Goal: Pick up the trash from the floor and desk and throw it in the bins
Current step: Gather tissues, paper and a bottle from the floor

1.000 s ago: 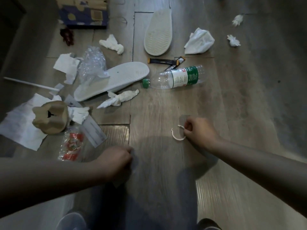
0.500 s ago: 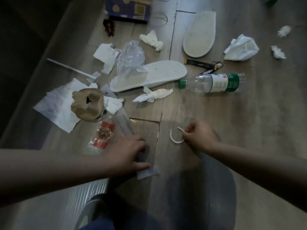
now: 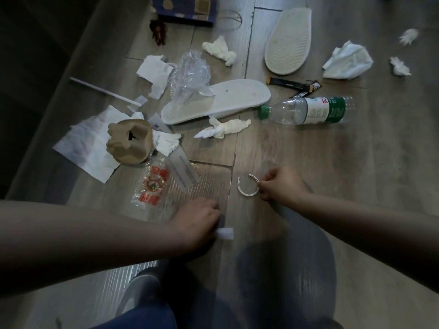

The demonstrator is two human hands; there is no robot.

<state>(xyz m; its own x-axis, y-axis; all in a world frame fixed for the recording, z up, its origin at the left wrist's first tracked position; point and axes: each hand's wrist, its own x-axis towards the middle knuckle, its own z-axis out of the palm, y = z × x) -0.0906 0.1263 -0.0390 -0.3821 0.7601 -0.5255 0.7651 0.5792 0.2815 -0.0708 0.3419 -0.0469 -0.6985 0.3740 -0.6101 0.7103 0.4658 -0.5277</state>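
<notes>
Your right hand (image 3: 282, 186) pinches a white open ring (image 3: 244, 194) by one end, low over the middle of the floor (image 3: 356, 162). Your left hand (image 3: 197, 224) is clenched on a small white slip (image 3: 225, 233). The slip's end sticks out past your fingers, nearer you than the ring.

Just beyond your left hand a clear wrapper (image 3: 153, 186) with red print lies flat, touching a grey card (image 3: 184, 172). Toward the floor's left edge a crushed cardboard piece (image 3: 129, 143) rests on a creased paper sheet (image 3: 88, 148). A white straw (image 3: 104, 91) lies beyond them, close to that edge.

Farther out, one pale slipper (image 3: 216, 100) lies sole down, with crumpled clear plastic (image 3: 190, 72) over its left end and a twisted tissue (image 3: 223, 129) just beside its near side. To its right an empty bottle (image 3: 308, 110) lies on its side, its green cap pointing at the slipper. Black sachets (image 3: 294, 85) lie just beyond the bottle.

A second slipper (image 3: 288, 41) lies sole up toward the far edge. Right of it sit a large crumpled tissue (image 3: 346, 61) and two small wads (image 3: 400, 68). A blue box (image 3: 185, 8) stands at the far edge.
</notes>
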